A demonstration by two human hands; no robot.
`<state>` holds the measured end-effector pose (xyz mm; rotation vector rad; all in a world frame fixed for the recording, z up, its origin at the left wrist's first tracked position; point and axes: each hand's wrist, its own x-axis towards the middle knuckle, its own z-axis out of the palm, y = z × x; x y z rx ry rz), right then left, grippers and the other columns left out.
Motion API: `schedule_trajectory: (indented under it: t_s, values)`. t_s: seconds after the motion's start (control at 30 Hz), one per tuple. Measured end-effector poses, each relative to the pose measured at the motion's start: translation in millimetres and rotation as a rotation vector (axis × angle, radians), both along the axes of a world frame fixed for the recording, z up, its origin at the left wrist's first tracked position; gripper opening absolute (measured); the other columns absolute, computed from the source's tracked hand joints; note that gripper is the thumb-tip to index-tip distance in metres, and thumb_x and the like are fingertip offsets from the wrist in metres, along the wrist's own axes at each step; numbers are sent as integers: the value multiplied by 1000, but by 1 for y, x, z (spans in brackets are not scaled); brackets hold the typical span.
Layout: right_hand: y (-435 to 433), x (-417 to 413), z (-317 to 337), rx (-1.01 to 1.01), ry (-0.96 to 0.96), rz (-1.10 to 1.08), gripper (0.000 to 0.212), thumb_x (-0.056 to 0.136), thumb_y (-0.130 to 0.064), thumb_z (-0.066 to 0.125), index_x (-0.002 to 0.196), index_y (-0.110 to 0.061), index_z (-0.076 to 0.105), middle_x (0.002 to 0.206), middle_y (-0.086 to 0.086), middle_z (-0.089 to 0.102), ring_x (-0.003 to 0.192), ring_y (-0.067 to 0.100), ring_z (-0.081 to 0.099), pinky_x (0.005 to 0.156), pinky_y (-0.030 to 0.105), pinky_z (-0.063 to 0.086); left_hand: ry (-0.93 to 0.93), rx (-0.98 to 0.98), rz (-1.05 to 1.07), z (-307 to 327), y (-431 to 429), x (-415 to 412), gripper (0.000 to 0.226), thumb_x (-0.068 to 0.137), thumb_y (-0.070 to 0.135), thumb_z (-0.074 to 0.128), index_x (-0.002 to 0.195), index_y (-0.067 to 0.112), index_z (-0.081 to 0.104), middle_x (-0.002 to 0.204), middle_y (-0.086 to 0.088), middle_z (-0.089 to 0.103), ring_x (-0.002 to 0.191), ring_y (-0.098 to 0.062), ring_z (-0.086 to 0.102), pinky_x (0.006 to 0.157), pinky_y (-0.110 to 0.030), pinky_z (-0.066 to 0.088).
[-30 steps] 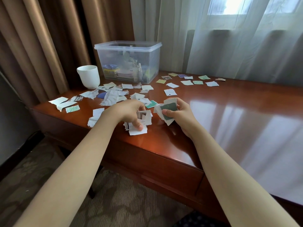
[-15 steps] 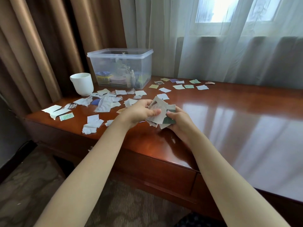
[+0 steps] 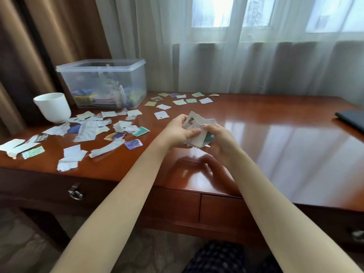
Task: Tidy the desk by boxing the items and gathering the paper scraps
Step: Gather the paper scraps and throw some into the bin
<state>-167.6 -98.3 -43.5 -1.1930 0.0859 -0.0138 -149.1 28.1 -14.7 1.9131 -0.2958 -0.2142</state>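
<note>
A bundle of paper scraps (image 3: 199, 128) is held above the wooden desk (image 3: 275, 146) between my left hand (image 3: 177, 132) and my right hand (image 3: 220, 140); both grip it, thumbs on top. Several more torn scraps (image 3: 88, 131) lie scattered over the desk's left half, and a row of small ones (image 3: 181, 99) lies near the back edge. A clear plastic box (image 3: 104, 83) with small items inside stands open at the back left.
A white cup (image 3: 53, 107) stands left of the box. A dark flat object (image 3: 350, 119) lies at the desk's right edge. Curtains hang behind the desk. Drawers with metal handles (image 3: 74, 193) face me below the desktop.
My left hand lifted scraps from the desk and joined them to the bundle in my right hand. Both hands rose off the desk and the view shifted right.
</note>
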Motion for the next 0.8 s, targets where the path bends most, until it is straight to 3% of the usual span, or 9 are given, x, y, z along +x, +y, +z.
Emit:
schedule_trajectory:
  t_s: [0.07, 0.2, 0.3, 0.47, 0.67, 0.8]
  values:
    - [-13, -5, 0, -7, 18, -72, 15, 94, -3, 46, 86, -12, 54, 81, 8, 58, 70, 20, 58, 58, 30, 53, 15, -32, -19, -1, -13, -3, 37, 89, 15, 63, 121, 11, 45, 104, -4, 55, 87, -18, 59, 61, -25, 55]
    - [-42, -17, -3, -3, 58, -211, 15, 92, 1, 47, 86, -11, 54, 83, 10, 58, 72, 21, 58, 48, 26, 54, 113, -150, -72, -3, -39, -11, 29, 92, 14, 58, 115, 13, 41, 96, -7, 55, 79, -19, 62, 61, -24, 57]
    - [-66, -28, 0, -19, 57, -305, 13, 93, 1, 45, 96, -10, 52, 89, 9, 58, 75, 20, 57, 58, 33, 52, 158, -188, -122, -1, -61, -15, 27, 93, 8, 56, 116, 13, 41, 87, -5, 58, 71, -15, 62, 57, -22, 57]
    - [-107, -51, 6, -45, 29, -413, 15, 93, 1, 46, 104, -10, 49, 96, 9, 58, 78, 20, 59, 63, 33, 52, 150, -151, -239, 3, -105, -28, 29, 91, 1, 50, 114, 14, 40, 87, -2, 58, 69, -13, 62, 70, -30, 55]
    - [-147, -80, 9, -131, 55, -537, 15, 92, -3, 50, 88, -17, 51, 87, 3, 59, 74, 18, 57, 59, 29, 49, 179, -214, -351, 3, -160, -49, 30, 89, -8, 44, 111, 11, 39, 109, -8, 53, 71, -16, 60, 53, -24, 56]
    - [-172, -104, 5, -186, 75, -617, 11, 92, -6, 51, 96, -16, 50, 87, 2, 59, 73, 16, 57, 63, 28, 48, 219, -271, -415, -1, -190, -65, 31, 88, -12, 42, 111, 9, 39, 101, -5, 53, 74, -15, 57, 51, -23, 56]
